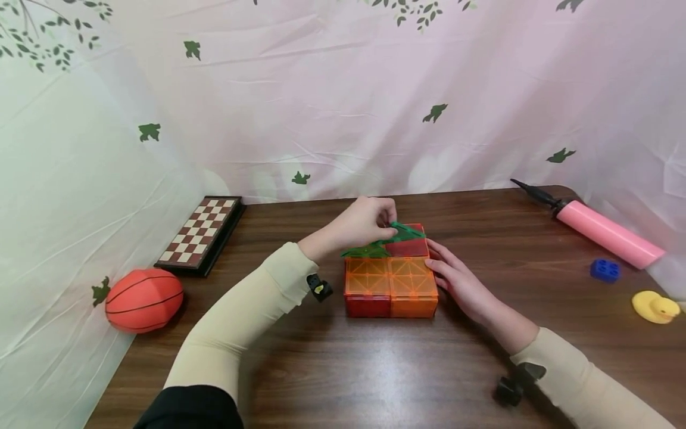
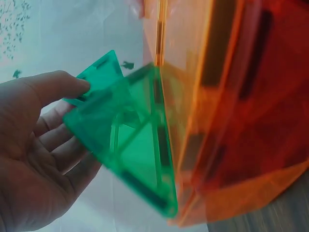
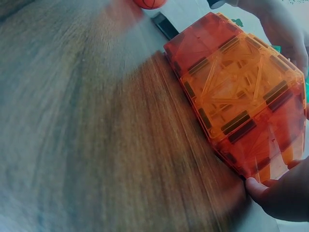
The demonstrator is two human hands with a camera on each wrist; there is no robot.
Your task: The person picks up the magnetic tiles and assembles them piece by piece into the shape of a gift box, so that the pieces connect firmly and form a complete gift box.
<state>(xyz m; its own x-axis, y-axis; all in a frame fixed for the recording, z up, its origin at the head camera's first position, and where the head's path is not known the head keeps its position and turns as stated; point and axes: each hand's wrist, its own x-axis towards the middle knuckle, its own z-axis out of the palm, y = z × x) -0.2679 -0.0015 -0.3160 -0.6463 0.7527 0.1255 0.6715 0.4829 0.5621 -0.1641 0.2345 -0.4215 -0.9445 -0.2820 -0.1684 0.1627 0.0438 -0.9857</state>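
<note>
A box built of translucent magnetic tiles [image 1: 391,286] stands on the table, its top orange, its walls red and orange. Over its far part, my left hand [image 1: 370,221] pinches a green triangular tile [image 1: 405,232] between thumb and fingers. Another green triangular tile [image 2: 137,145] leans at the box's edge in the left wrist view, overlapping the pinched one; whether the two are joined I cannot tell. My right hand [image 1: 460,280] rests against the box's right wall, fingers fairly straight and thumb by the top edge. Part of that hand shows at the lower right in the right wrist view.
A chessboard [image 1: 200,232] and a red toy basketball [image 1: 145,301] are on the left. On the right lie a pink hand pump [image 1: 608,232], a blue toy brick [image 1: 605,270] and a yellow rubber duck [image 1: 655,307]. A printed curtain [image 1: 343,107] hangs behind the table.
</note>
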